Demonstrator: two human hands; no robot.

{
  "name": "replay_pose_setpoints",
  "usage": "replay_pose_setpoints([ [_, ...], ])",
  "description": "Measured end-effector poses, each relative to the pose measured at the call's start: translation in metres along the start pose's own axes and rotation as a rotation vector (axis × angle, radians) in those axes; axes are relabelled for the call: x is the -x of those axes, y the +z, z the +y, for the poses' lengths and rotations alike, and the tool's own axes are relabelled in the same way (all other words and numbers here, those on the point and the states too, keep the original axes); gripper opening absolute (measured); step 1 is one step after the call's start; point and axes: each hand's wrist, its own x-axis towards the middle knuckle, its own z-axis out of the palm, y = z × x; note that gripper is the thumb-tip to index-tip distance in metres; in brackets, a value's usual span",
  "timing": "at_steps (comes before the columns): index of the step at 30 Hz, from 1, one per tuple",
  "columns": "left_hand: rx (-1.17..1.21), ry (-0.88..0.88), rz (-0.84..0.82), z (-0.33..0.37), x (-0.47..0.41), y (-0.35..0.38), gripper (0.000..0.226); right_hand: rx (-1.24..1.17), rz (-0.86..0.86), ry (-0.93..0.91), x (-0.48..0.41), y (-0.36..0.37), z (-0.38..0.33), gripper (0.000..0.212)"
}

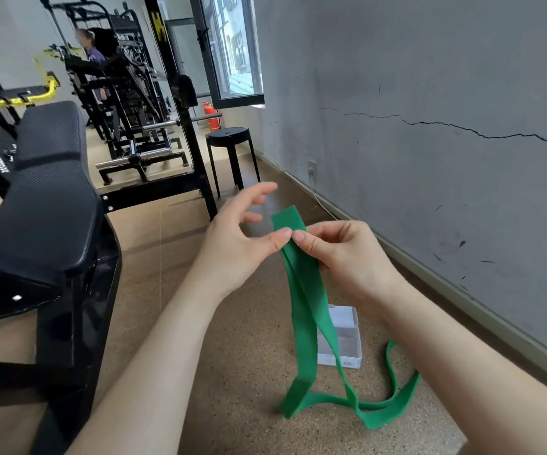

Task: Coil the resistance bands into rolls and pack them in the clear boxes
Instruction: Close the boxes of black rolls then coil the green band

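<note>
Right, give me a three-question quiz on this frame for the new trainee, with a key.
1. True or false: the green band is already coiled into a roll.
2. Where is the clear box? A on a stool; B on the floor, behind the hanging band; C on the bench.
3. Which hand pinches the band near its top end?
Key: 1 false; 2 B; 3 the right hand.
</note>
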Motion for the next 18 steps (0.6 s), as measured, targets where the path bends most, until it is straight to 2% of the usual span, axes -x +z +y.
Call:
replay_pose_setpoints([
  [2, -0.022, 0.035, -0.088, -0.002, 0.003, -0.004, 0.046, 0.039, -0.035, -0.012, 0.0, -0.004, -0.004, 0.013],
  [3, 0.08, -0.005, -0.145, -0.003, 0.005, -0.005, 0.044, 0.039, -0.072, -0.008, 0.0, -0.006, -0.008, 0.014],
  [6, 0.585, -0.209, -0.285, -0.009, 0.01, -0.009, 0.051, 0.0, -0.189, 0.033, 0.001, -0.013, -0.015, 0.018],
  [10, 0.778, -0.167, -0.328, -0.01, 0.007, -0.012, 0.054, -0.154, -0.261, 0.141, 0.0, -0.017, -0.011, 0.014],
  [13, 0.565, -0.087, -0.179, 0.0, 0.002, -0.005, 0.04, -0.187, -0.265, 0.164, -0.002, -0.015, -0.006, 0.01],
  [16, 0.197, 0.079, 0.046, 0.007, -0.002, 0.001, 0.032, -0.068, -0.308, 0.142, -0.001, -0.014, -0.006, 0.043],
  [18, 0.018, 0.161, 0.153, 0.006, -0.004, 0.004, 0.039, 0.053, -0.328, 0.076, 0.001, -0.015, -0.008, 0.052],
])
